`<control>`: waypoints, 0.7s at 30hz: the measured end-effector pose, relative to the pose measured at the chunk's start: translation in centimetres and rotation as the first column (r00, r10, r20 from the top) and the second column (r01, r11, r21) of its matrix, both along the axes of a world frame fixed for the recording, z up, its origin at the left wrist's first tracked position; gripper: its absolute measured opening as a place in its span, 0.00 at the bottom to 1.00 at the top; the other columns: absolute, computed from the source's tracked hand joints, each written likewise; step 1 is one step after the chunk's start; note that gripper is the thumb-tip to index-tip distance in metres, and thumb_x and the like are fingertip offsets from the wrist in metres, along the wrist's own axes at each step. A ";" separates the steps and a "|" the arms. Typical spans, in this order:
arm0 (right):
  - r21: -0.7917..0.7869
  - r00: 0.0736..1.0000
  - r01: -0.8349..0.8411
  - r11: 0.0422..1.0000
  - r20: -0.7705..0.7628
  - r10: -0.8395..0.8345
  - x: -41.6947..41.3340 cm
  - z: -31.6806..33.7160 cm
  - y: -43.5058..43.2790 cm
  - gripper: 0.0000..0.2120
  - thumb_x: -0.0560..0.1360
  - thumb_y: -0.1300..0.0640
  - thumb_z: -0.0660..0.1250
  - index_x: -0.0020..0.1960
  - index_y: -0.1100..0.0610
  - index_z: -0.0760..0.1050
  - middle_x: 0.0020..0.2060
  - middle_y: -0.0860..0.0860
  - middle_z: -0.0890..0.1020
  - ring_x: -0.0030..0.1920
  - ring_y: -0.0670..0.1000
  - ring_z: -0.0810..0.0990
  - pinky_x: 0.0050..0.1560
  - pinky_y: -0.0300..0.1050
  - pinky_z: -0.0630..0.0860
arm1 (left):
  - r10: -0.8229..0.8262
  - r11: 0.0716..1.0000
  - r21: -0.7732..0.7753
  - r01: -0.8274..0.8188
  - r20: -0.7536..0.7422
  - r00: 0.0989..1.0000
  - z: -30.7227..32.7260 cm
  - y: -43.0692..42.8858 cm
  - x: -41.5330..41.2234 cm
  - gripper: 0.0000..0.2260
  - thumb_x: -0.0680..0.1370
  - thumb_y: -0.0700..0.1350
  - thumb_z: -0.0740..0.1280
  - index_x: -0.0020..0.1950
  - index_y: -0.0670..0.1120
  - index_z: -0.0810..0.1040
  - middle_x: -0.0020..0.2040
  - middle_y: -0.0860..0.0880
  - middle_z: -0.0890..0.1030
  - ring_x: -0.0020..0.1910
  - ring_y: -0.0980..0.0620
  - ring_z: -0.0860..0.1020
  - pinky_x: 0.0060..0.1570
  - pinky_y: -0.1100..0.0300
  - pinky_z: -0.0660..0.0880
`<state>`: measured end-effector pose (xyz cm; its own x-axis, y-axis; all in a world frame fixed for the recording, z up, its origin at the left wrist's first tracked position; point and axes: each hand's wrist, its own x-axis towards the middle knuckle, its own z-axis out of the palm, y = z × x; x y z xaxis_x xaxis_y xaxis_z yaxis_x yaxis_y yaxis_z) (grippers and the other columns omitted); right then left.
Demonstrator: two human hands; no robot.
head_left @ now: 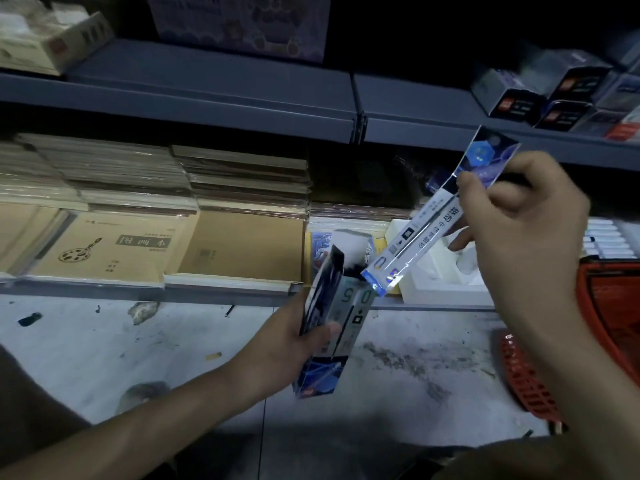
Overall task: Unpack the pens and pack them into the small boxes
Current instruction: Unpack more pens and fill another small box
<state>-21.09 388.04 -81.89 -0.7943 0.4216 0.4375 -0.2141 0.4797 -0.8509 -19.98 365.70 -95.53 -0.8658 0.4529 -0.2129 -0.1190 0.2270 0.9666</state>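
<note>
As it slants down from upper right, a flat pen pack (415, 237) is pinched near its top by the right hand (526, 230); its lower tip meets the open mouth of a small box (346, 303), gripped upright in the left hand (294, 337). Light, glossy, likely slippery: best held by its edges.

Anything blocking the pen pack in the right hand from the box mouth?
Nothing visible. The pen pack, pinched by the right hand, has its lower end by the open top of the small box in the left hand.
</note>
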 end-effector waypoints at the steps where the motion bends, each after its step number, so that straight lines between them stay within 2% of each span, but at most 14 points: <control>1: 0.033 1.000 0.019 0.999 -0.016 -0.018 0.1 0.0 -0.1 0.07 0.80 0.59 0.70 0.50 0.61 0.73 0.35 0.54 0.85 0.30 0.55 0.83 0.26 0.41 0.76 | 0.016 1.000 0.002 -0.016 -0.015 1.000 0.0 0.0 0.0 0.16 0.83 0.42 0.67 0.70 0.54 0.73 0.59 0.63 0.83 0.59 0.64 0.81 0.53 0.71 0.76; 5: 0.164 0.988 0.114 0.980 -0.123 -0.095 0.4 -0.2 -0.4 0.06 0.81 0.57 0.69 0.51 0.53 0.72 0.34 0.50 0.82 0.32 0.52 0.84 0.29 0.37 0.77 | 0.051 0.999 -0.005 -0.052 -0.054 0.997 0.3 0.2 0.0 0.17 0.83 0.42 0.67 0.69 0.56 0.72 0.59 0.65 0.83 0.58 0.67 0.80 0.53 0.72 0.75; 9: 0.235 0.980 0.134 0.963 -0.178 -0.093 0.3 -0.3 -0.4 0.11 0.81 0.56 0.68 0.48 0.42 0.69 0.35 0.46 0.82 0.32 0.49 0.84 0.31 0.44 0.80 | 0.057 0.998 -0.033 -0.062 -0.122 0.991 0.4 0.4 0.2 0.19 0.83 0.42 0.67 0.70 0.59 0.70 0.62 0.64 0.81 0.61 0.66 0.79 0.59 0.69 0.75; 11: 0.268 0.974 0.159 0.950 -0.199 -0.107 0.3 -0.6 -0.5 0.08 0.81 0.57 0.69 0.49 0.46 0.72 0.37 0.40 0.82 0.35 0.44 0.84 0.35 0.46 0.81 | 0.045 0.997 -0.053 -0.054 -0.161 0.986 0.6 0.5 0.3 0.18 0.83 0.44 0.66 0.69 0.62 0.69 0.62 0.66 0.81 0.61 0.67 0.78 0.59 0.70 0.74; 13: 0.324 0.970 0.161 0.932 -0.224 -0.090 0.4 -1.0 -0.4 0.02 0.81 0.58 0.69 0.52 0.54 0.76 0.38 0.40 0.82 0.37 0.43 0.85 0.38 0.49 0.82 | 0.043 0.996 -0.068 -0.057 -0.197 0.980 0.6 0.6 0.4 0.18 0.83 0.44 0.66 0.67 0.63 0.69 0.62 0.67 0.80 0.61 0.68 0.78 0.60 0.69 0.74; 17: 0.489 0.951 0.220 0.844 -0.302 -0.073 0.7 -1.4 -0.3 0.04 0.81 0.62 0.69 0.52 0.62 0.79 0.37 0.47 0.83 0.33 0.51 0.84 0.32 0.55 0.79 | 0.061 0.994 -0.074 -0.079 -0.225 0.972 0.2 0.4 0.3 0.17 0.84 0.47 0.66 0.67 0.66 0.68 0.63 0.63 0.80 0.62 0.64 0.78 0.61 0.60 0.76; 18: 0.519 0.948 0.232 0.823 -0.311 -0.071 0.8 -1.5 -0.3 0.03 0.81 0.62 0.69 0.52 0.63 0.79 0.37 0.49 0.83 0.32 0.53 0.83 0.31 0.55 0.78 | 0.069 0.993 -0.073 -0.090 -0.245 0.967 0.2 0.4 0.3 0.16 0.84 0.48 0.66 0.67 0.65 0.68 0.63 0.63 0.80 0.63 0.63 0.78 0.61 0.61 0.76; 21: 0.539 0.949 0.239 0.807 -0.307 -0.076 0.9 -2.1 -0.8 0.03 0.80 0.61 0.69 0.52 0.61 0.79 0.35 0.50 0.84 0.30 0.54 0.83 0.29 0.55 0.78 | 0.091 0.990 -0.072 -0.117 -0.294 0.951 0.5 0.4 0.3 0.16 0.83 0.49 0.65 0.68 0.63 0.68 0.63 0.66 0.79 0.63 0.66 0.76 0.57 0.73 0.71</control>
